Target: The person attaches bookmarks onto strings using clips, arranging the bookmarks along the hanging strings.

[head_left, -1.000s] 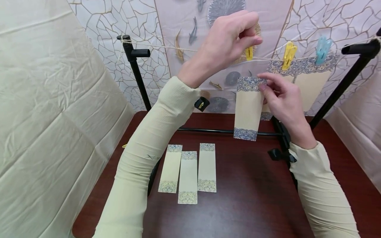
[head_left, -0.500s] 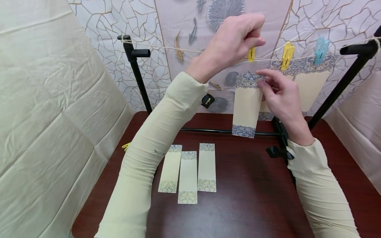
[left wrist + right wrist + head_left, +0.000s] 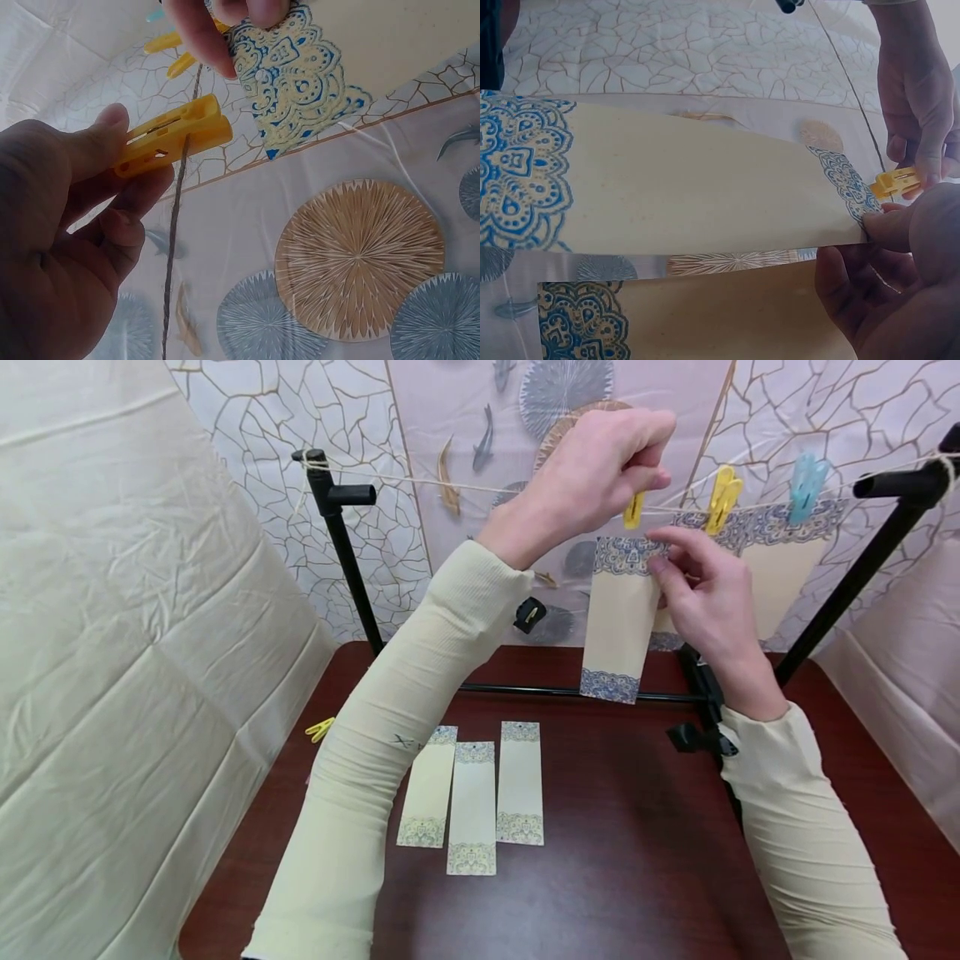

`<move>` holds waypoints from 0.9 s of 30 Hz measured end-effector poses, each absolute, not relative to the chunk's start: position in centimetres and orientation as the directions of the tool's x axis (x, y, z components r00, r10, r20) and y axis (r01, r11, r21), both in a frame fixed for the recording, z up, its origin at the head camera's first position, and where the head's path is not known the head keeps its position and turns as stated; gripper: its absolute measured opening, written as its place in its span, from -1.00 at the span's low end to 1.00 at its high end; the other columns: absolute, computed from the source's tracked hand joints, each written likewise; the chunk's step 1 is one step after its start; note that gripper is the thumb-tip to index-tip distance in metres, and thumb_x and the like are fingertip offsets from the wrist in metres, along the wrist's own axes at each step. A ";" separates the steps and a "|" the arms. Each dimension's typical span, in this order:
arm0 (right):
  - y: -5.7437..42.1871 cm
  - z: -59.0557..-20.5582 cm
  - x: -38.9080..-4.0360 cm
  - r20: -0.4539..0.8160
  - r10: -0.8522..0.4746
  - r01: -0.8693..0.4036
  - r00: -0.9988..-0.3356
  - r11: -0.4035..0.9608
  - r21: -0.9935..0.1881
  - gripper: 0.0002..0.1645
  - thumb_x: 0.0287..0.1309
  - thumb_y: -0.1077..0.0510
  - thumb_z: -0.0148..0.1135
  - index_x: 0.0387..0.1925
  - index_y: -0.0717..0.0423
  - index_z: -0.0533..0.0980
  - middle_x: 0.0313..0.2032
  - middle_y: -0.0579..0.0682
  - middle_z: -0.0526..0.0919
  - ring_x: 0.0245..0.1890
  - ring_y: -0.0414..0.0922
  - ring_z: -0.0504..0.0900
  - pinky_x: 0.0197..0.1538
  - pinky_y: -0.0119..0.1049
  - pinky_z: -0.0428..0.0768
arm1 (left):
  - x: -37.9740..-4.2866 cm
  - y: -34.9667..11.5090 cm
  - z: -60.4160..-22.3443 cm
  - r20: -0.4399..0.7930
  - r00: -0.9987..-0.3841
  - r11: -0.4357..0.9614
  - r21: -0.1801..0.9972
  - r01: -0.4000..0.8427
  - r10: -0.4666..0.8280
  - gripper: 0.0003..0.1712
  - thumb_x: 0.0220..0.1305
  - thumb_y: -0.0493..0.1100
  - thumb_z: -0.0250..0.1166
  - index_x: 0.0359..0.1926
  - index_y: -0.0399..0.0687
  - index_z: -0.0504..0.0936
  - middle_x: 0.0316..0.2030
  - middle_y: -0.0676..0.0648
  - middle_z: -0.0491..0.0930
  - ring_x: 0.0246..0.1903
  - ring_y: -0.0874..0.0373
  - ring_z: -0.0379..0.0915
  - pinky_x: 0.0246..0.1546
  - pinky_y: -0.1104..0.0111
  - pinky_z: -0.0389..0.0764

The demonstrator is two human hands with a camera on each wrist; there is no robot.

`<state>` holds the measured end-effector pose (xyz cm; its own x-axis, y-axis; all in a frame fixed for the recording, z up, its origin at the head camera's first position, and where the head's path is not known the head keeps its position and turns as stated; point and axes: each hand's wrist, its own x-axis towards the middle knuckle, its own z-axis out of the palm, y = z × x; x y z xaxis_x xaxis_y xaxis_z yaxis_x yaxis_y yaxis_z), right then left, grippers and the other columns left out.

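My left hand [image 3: 600, 472] pinches a yellow clothespin [image 3: 176, 135] between thumb and fingers, its nose at the string [image 3: 174, 217]. Just below and to the right, my right hand [image 3: 708, 589] pinches the top right corner of a cream paper bookmark [image 3: 617, 618] with blue lace-patterned ends. The bookmark hangs tilted, its top edge a little under the line. In the right wrist view the patterned top end lies close to the clothespin [image 3: 896, 182] that the other hand holds.
Two more bookmarks hang at the right under a yellow clothespin [image 3: 723, 500] and a blue clothespin [image 3: 807, 489]. Three bookmarks [image 3: 472, 806] lie on the dark table [image 3: 600, 860]. A loose yellow clothespin [image 3: 320, 729] lies at left. Black rack posts [image 3: 345, 552] hold the string.
The right hand has raised the bookmark slightly toward the line. My left hand has moved a little right and down with the clothespin.
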<state>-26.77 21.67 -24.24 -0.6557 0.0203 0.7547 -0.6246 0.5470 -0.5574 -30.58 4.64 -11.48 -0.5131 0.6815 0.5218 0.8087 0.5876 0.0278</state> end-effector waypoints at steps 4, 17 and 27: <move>21.5 -24.0 -26.8 0.758 0.026 -0.623 -0.652 0.552 -0.555 -0.68 0.28 0.34 0.18 0.05 0.21 0.60 -0.49 -0.24 0.46 -0.65 -0.38 0.44 -0.53 -0.62 0.40 | -30.6 4.7 -11.6 0.508 -0.520 0.571 0.067 0.818 0.686 -0.55 0.40 -0.02 0.18 -0.56 0.19 0.14 -0.54 0.16 0.23 -0.36 0.34 0.27 -0.23 0.58 0.25; 21.0 -23.1 -26.7 0.770 0.062 -0.649 -0.636 0.497 -0.576 -0.69 0.27 0.36 0.18 0.04 0.28 0.58 -0.45 -0.25 0.45 -0.61 -0.41 0.47 -0.50 -0.64 0.44 | -30.6 4.9 -12.1 0.478 -0.534 0.564 0.094 0.821 0.697 -0.60 0.40 -0.02 0.18 -0.53 0.18 0.19 -0.52 0.17 0.28 -0.36 0.35 0.31 -0.26 0.57 0.27; 21.4 -23.1 -26.8 0.748 0.103 -0.631 -0.656 0.470 -0.617 -0.58 0.23 0.32 0.22 0.13 0.12 0.51 -0.48 -0.25 0.49 -0.63 -0.37 0.46 -0.48 -0.58 0.42 | -30.8 4.6 -12.3 0.428 -0.576 0.593 0.108 0.798 0.697 -0.75 0.43 0.07 0.12 -0.37 0.12 0.38 -0.41 0.17 0.36 -0.35 0.33 0.28 -0.25 0.55 0.26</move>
<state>-26.82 21.43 -23.13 -0.6557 0.1026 0.7480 -0.6306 0.4705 -0.6173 -30.77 4.65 -12.28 -0.5757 0.6970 0.4276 0.7980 0.5928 0.1081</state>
